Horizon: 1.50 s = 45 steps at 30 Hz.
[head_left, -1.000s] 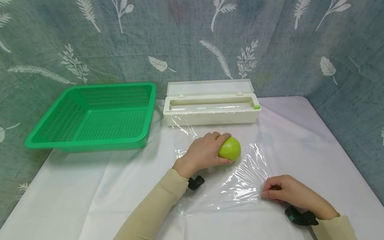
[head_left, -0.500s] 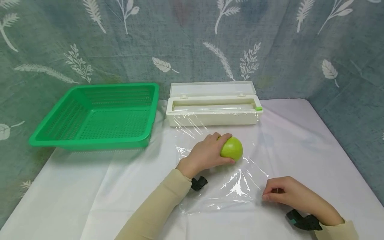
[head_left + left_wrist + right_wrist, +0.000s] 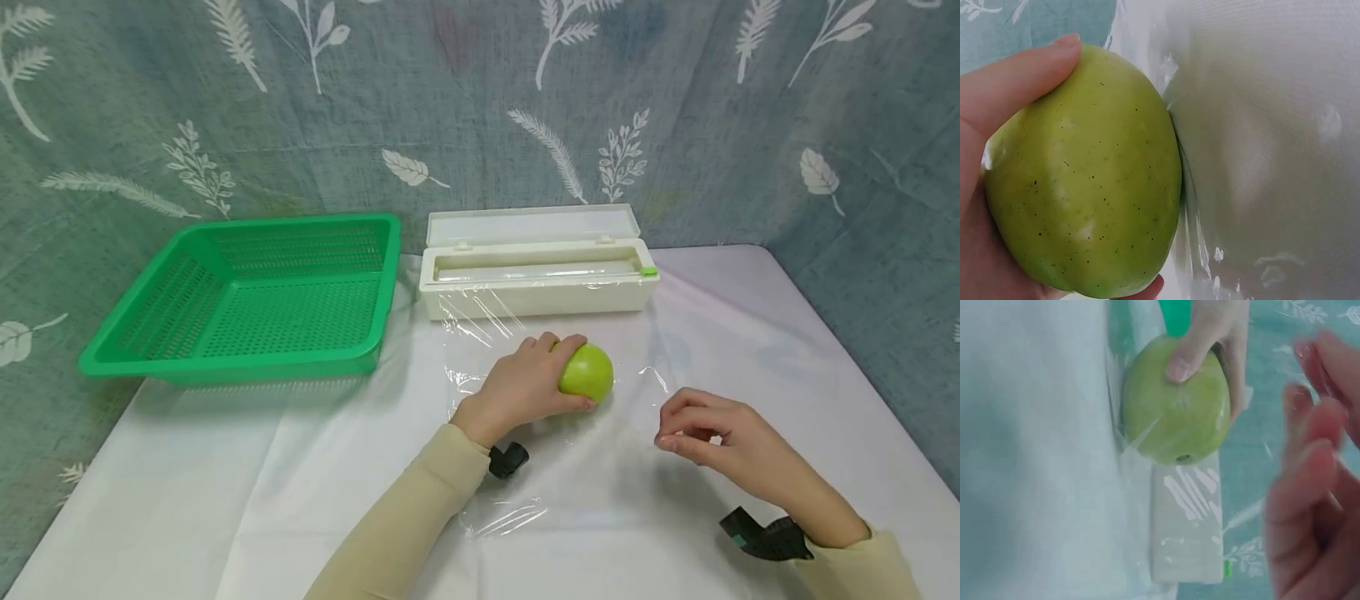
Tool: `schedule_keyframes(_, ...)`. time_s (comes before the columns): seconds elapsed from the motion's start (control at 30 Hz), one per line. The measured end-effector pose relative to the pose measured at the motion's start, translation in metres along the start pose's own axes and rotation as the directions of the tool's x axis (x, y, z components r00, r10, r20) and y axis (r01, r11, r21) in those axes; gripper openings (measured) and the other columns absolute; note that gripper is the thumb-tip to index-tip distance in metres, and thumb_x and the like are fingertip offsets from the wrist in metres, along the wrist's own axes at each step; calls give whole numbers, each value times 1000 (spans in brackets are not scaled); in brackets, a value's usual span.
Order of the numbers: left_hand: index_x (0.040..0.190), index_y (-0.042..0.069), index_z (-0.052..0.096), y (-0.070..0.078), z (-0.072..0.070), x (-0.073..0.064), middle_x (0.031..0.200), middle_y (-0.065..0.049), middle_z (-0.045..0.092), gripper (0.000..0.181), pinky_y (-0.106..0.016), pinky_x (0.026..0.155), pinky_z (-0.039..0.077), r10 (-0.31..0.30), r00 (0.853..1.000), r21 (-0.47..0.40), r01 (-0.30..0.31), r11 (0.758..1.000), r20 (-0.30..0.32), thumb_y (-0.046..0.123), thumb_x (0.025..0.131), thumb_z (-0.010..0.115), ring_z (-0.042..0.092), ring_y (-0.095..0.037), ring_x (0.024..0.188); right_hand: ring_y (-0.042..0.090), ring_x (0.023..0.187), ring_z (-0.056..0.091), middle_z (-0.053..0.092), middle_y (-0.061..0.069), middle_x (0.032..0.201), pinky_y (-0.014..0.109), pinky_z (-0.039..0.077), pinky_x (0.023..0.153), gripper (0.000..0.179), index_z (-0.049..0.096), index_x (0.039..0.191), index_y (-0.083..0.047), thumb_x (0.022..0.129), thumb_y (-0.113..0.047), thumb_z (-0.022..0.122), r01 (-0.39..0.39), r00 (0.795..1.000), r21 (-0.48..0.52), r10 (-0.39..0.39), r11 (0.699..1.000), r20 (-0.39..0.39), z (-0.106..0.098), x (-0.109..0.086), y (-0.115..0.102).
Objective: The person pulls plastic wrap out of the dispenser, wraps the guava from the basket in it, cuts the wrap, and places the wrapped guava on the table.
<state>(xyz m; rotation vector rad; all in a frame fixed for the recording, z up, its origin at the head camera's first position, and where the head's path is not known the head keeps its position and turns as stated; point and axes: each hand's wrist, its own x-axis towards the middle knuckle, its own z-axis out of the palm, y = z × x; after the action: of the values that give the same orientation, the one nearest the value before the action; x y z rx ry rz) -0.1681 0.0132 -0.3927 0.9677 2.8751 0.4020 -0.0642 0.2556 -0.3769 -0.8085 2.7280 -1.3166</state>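
Observation:
My left hand [image 3: 525, 383] grips a green apple [image 3: 587, 373] from its left side, and the apple rests on a sheet of clear plastic wrap [image 3: 510, 517]. In the left wrist view, the thumb lies over the speckled skin of the apple [image 3: 1094, 181]. To the right, my right hand [image 3: 723, 442] pinches the wrap's right edge between curled fingers and thumb, held above the table. Through the lifted film, the right wrist view shows the apple [image 3: 1172, 406] and the left hand's thumb. The film runs back to a white wrap dispenser [image 3: 540, 298], whose lid stands up.
A green perforated basket [image 3: 262, 367] stands at the back left, beside the dispenser. A white cloth [image 3: 360, 542] covers the table. Patterned grey-blue fabric [image 3: 480, 108] hangs behind and at both sides. A small green slider [image 3: 648, 272] sits at the dispenser's right end.
My right hand has risen and moved away from me, lifting the wrap's near right part off the table. The left hand keeps its grip on the apple; the view has shifted slightly.

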Motion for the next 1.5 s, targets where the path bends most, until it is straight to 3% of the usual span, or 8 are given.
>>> schedule_keyframes(0.2,135,34,32,-3,1,0,112,-1,46,78,-29,52,41,20,1000,-7,-20,1000,21,65,68,60,43,-15,88,11,48,50,61,-4,87,25,42,47,14,63,95,-18,86,-9,57,-66,993,92,75,994,-95,-5,17,-10)
schedule_keyframes(0.37,134,37,33,-8,1,0,110,1,47,71,-28,51,41,30,1000,3,-30,1000,5,65,72,56,42,-13,86,15,53,54,62,0,71,28,45,48,9,64,92,-14,88,-12,56,-89,960,158,127,983,-250,-2,40,-27)
schedule_keyframes(0.67,136,38,30,-9,2,3,112,2,46,65,-31,52,44,57,998,8,-57,998,21,65,79,45,41,-13,86,17,75,59,64,7,85,25,49,64,10,65,91,-3,85,-9,60,-10,920,152,69,988,-386,10,77,-46)
schedule_keyframes(0.97,137,32,33,-6,6,0,113,4,44,72,-30,52,41,55,997,-43,-53,998,62,69,76,43,41,-14,88,20,81,62,65,14,89,27,49,76,22,63,95,1,87,-19,59,-52,889,377,215,925,-404,32,104,-22)
schedule_keyframes(1.13,132,29,39,-6,8,1,121,5,43,72,-34,59,46,70,995,-49,-67,997,64,71,74,44,43,-17,95,20,82,63,64,15,92,27,49,73,28,64,96,-1,85,-27,60,-84,832,497,335,864,-442,51,114,0)
schedule_keyframes(1.27,131,29,41,-7,8,2,119,4,44,72,-34,59,46,75,995,-61,-71,996,69,72,74,44,44,-17,94,21,82,63,65,12,92,25,50,70,26,65,96,-4,84,-27,62,-27,801,554,349,832,-487,65,118,20)
schedule_keyframes(1.4,131,30,40,-10,4,3,117,5,45,72,-34,60,46,79,996,-65,-75,995,53,72,73,43,45,-16,93,20,83,63,65,12,93,24,50,70,22,65,97,-2,84,-20,63,82,803,588,296,804,-517,74,123,37)
schedule_keyframes(1.5,132,29,41,-13,0,3,114,6,46,73,-36,62,47,82,996,-77,-80,994,29,71,72,45,46,-16,93,19,82,63,66,9,91,23,49,69,24,66,95,-5,83,-26,63,37,790,541,307,840,-531,74,127,30)
